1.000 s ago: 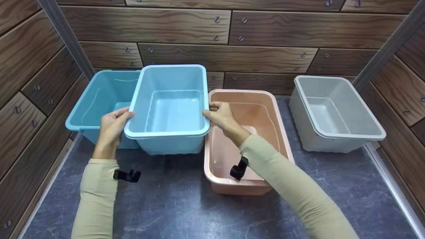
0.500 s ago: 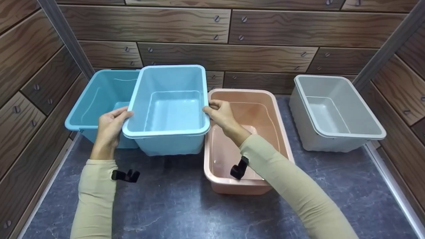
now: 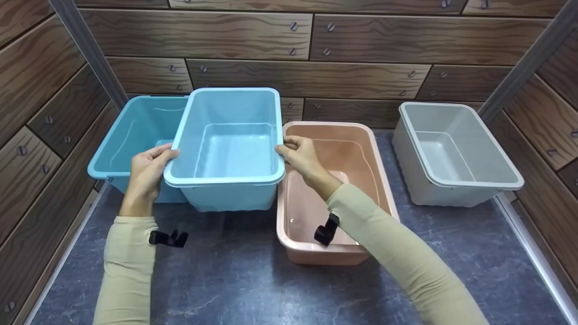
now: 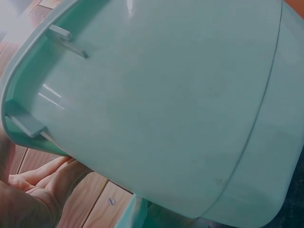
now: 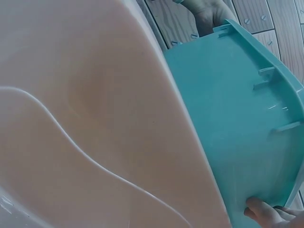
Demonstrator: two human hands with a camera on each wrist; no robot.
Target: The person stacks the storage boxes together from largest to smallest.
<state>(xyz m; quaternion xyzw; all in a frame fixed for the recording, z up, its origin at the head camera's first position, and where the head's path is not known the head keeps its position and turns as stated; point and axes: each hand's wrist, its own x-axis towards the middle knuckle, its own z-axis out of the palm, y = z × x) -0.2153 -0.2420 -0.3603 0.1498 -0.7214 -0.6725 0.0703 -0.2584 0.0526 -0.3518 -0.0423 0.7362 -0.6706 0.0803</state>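
Note:
A light blue plastic bin (image 3: 232, 196) is gripped by both hands at its opposite side rims. My left hand (image 3: 146, 174) pinches the left rim, thumb on top. On the other side my right hand (image 3: 303, 155) pinches the right rim, over the pink bin (image 3: 327, 255). The left wrist view shows the blue bin's outer wall (image 4: 166, 104) and ribs under its rim, with the left hand (image 4: 42, 190) below. From the right wrist, the right-hand fingers (image 5: 263, 211) lie against the blue bin's wall. Nothing lies inside the blue bin.
A teal bin (image 3: 106, 174) stands at the left, partly behind the blue one. At the right is a grey bin (image 3: 417, 180). Wood-patterned walls (image 3: 244, 34) and metal frame posts (image 3: 88, 49) enclose the dark marbled surface (image 3: 226, 280).
The near left corner of the blue bin has shifted slightly left, and my left hand has moved left with it. My right hand, the pink bin and the grey bin stay about where they were.

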